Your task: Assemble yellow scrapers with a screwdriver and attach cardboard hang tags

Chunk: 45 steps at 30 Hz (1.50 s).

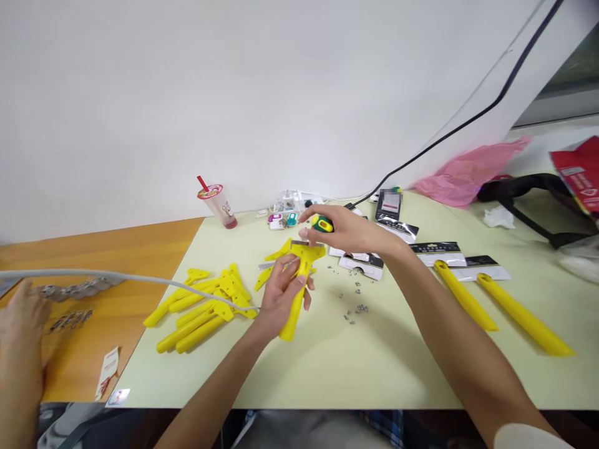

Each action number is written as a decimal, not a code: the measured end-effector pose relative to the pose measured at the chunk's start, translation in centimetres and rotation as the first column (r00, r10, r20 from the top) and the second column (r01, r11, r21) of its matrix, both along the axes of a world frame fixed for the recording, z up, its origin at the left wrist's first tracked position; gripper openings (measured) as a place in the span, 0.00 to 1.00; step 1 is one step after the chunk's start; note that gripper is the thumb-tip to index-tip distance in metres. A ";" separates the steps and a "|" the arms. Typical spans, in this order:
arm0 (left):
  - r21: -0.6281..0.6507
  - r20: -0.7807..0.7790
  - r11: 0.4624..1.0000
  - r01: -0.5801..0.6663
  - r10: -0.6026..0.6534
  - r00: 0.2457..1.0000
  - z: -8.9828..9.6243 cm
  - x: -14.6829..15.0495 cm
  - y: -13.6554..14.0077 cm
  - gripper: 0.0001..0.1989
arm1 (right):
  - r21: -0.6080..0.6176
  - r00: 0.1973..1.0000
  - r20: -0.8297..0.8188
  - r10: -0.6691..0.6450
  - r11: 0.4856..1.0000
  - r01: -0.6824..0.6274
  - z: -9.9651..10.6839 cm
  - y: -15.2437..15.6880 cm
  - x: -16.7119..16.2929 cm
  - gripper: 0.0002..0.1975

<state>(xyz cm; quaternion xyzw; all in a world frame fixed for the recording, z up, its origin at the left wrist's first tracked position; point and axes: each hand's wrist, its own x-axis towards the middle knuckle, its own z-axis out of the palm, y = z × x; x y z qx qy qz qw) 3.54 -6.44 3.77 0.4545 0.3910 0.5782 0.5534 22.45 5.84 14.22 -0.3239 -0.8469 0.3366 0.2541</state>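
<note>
My left hand [279,299] is wrapped round a yellow scraper [294,317], its wide head pointing away from me and a metal blade [299,243] along the front edge. Above that head, my right hand [344,229] curls round a screwdriver [322,224] with a green and yellow handle, whose shaft is hidden. The thumb and a fingertip of this hand come close to the blade; whether they touch it I cannot tell. Beyond the left hand lie more yellow scraper parts [281,251]. Small metal nuts or screws [361,308] are scattered on the table right of the scraper.
Yellow scraper handles [201,321] are heaped on the left. Two yellow scrapers [524,313] with packaging cards lie right. A cup with a straw [219,206] stands near the wall. A grey cable [140,279] crosses the left side. Another person's hand [23,318] is at far left.
</note>
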 end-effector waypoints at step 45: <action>-0.466 0.552 0.827 0.316 -0.007 0.834 -3.4 -5.3 1.8 0.19 | 0.428 0.744 -0.595 -0.305 0.663 0.614 -15.3 -6.2 2.8 0.28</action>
